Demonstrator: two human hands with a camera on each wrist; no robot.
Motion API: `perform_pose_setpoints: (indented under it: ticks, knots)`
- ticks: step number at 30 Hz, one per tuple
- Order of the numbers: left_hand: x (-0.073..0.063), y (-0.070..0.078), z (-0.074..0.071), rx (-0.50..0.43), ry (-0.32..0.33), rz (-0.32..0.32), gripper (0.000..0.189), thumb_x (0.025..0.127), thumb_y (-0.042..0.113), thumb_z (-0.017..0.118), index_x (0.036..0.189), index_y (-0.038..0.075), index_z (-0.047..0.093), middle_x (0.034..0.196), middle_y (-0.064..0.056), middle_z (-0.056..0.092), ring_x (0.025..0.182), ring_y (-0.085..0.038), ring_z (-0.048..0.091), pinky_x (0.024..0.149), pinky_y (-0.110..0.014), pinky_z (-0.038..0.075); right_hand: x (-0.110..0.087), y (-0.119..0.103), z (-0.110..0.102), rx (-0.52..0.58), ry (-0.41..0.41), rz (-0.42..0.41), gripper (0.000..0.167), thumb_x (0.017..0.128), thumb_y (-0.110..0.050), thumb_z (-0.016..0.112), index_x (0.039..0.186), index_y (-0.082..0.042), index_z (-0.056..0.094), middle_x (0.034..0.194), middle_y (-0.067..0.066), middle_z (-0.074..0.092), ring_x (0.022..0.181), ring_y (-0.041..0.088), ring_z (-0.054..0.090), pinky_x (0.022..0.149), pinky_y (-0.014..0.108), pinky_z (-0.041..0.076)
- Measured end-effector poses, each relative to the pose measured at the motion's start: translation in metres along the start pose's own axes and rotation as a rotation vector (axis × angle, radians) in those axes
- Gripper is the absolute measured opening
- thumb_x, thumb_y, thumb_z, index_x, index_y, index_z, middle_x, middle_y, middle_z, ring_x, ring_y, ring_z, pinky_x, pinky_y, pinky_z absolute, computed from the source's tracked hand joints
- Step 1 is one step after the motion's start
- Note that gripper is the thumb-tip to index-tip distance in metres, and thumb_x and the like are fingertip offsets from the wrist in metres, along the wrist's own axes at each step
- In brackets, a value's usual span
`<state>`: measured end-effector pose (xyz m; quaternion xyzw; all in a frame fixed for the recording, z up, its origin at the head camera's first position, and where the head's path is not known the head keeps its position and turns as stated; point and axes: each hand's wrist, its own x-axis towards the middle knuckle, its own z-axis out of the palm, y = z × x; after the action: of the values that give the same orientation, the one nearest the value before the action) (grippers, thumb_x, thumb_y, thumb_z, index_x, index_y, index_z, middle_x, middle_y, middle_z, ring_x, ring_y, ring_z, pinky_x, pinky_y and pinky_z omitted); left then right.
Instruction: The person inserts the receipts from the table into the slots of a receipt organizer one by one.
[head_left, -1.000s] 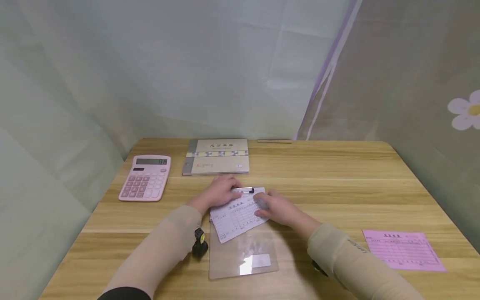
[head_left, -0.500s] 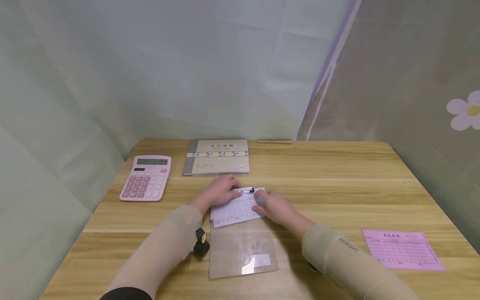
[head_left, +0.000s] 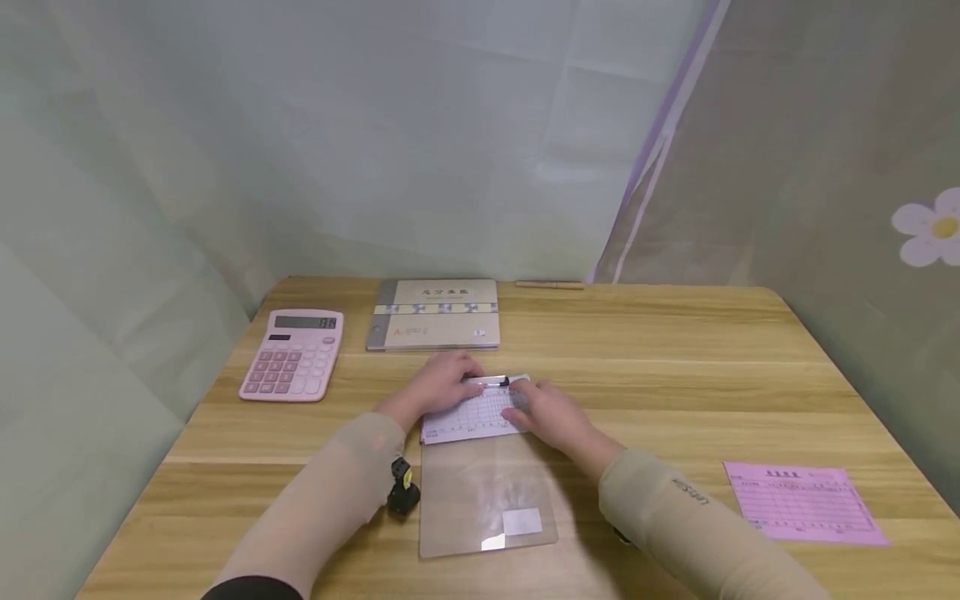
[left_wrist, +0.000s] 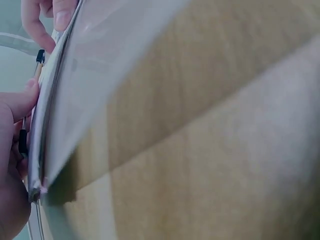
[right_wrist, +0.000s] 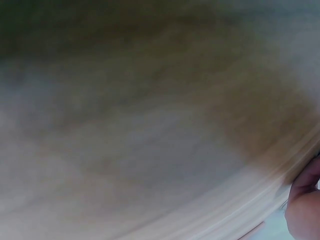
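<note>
A clear clipboard lies on the wooden table in front of me in the head view. White printed forms cover its upper part, just below the metal clip. My left hand grips the clip end, its thumb on the clip. With thumb and fingers, my right hand pinches the forms at their right edge. From the side, the left wrist view has the left thumb at the clip and the right fingertips on the papers. The right wrist view is mostly blurred, with part of a hand at its edge.
A pink calculator sits on the left of the table. Behind the clipboard lies a ledger book, and a pen is at the table's back edge. A pink form lies at the right.
The top white form has slid up toward the clip and turned straighter, lining up with the papers beneath. My right hand has shifted slightly left; the left hand stays at the clip.
</note>
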<state>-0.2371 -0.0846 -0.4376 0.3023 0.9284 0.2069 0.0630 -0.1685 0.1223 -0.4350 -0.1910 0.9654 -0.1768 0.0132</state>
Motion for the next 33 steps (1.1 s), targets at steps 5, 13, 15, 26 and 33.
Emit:
perform_pose_setpoints:
  ticks: [5, 13, 15, 26, 33]
  knots:
    - [0.002, 0.002, 0.001, 0.004, -0.004, -0.007, 0.027, 0.088, 0.03, 0.064, 0.11, 0.014, 0.067, 0.111, -0.002, 0.061, 0.109, -0.022, 0.053, 0.099, -0.043, 0.03, 0.002, 0.003, 0.002, -0.017, 0.003, -0.008, 0.049, 0.09, -0.041, 0.06, 0.124, -0.007, 0.054, 0.102, 0.019, 0.064, 0.091, 0.037, 0.061, 0.076, 0.048, 0.05]
    - [0.001, 0.004, 0.0, 0.017, 0.004, 0.003, 0.029, 0.088, 0.031, 0.064, 0.11, 0.014, 0.067, 0.112, -0.003, 0.06, 0.109, -0.024, 0.053, 0.1, -0.043, 0.029, 0.002, 0.001, 0.0, 0.003, 0.028, -0.006, 0.047, 0.089, -0.039, 0.061, 0.122, -0.006, 0.054, 0.1, 0.02, 0.064, 0.089, 0.037, 0.062, 0.075, 0.048, 0.05]
    - [0.0, 0.005, 0.001, 0.02, 0.005, -0.009, 0.029, 0.088, 0.032, 0.064, 0.111, 0.014, 0.066, 0.112, -0.003, 0.06, 0.11, -0.024, 0.052, 0.101, -0.043, 0.028, 0.002, 0.001, 0.0, -0.001, 0.027, -0.006, 0.047, 0.089, -0.038, 0.062, 0.122, -0.006, 0.055, 0.1, 0.019, 0.064, 0.09, 0.036, 0.062, 0.075, 0.047, 0.05]
    - [-0.006, 0.006, 0.013, -0.019, 0.078, 0.014, 0.031, 0.088, 0.031, 0.064, 0.113, 0.013, 0.062, 0.11, -0.001, 0.055, 0.108, -0.021, 0.049, 0.098, -0.04, 0.033, 0.0, 0.004, -0.004, 0.062, 0.012, 0.041, 0.046, 0.085, -0.035, 0.067, 0.12, -0.006, 0.057, 0.099, 0.017, 0.066, 0.089, 0.033, 0.063, 0.077, 0.045, 0.05]
    - [-0.009, 0.002, 0.013, -0.045, 0.062, -0.004, 0.032, 0.089, 0.035, 0.062, 0.115, 0.016, 0.061, 0.114, 0.001, 0.055, 0.113, -0.019, 0.046, 0.1, -0.039, 0.032, -0.005, 0.017, -0.01, 0.179, -0.027, 0.03, 0.043, 0.083, -0.025, 0.071, 0.118, -0.002, 0.06, 0.103, 0.01, 0.065, 0.088, 0.022, 0.06, 0.082, 0.04, 0.047]
